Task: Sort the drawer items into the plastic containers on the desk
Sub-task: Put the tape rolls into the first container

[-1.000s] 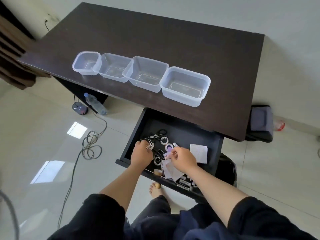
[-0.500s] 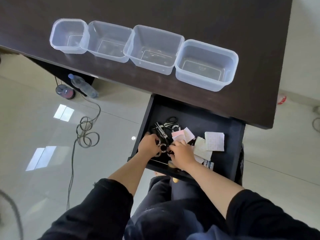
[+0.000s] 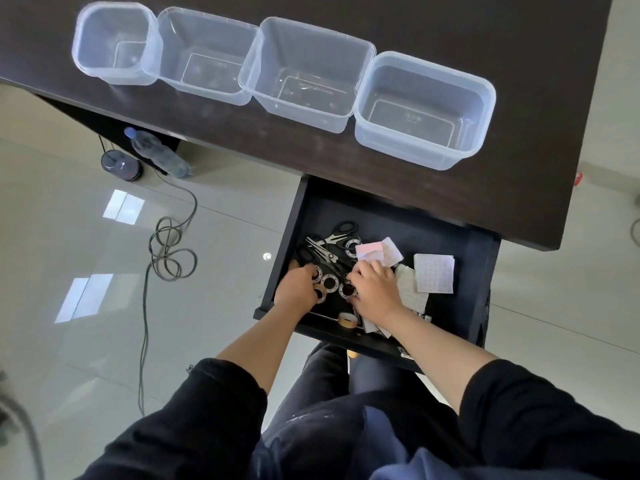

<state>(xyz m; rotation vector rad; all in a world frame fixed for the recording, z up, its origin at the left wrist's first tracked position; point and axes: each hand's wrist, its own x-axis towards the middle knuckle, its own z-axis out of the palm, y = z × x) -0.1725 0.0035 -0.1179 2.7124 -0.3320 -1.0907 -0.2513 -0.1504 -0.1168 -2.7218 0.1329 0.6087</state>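
Hands work together in the open black drawer [image 3: 460, 244], apparently gathering one kind of item first. The left hand [image 3: 298, 289] curls its fingers round small silver-and-black tape rolls [image 3: 329, 282]; the right hand [image 3: 375, 289] pinches another beside white paper squares [image 3: 433, 273]. Black-handled scissors [image 3: 329, 244] lie just beyond. Farther, on the dark wooden desk [image 3: 450, 29], four clear plastic containers [image 3: 424, 110] wait empty in a row.

Both hands reach forward close together, left [image 3: 298, 287] and right [image 3: 375, 289], fingers curled
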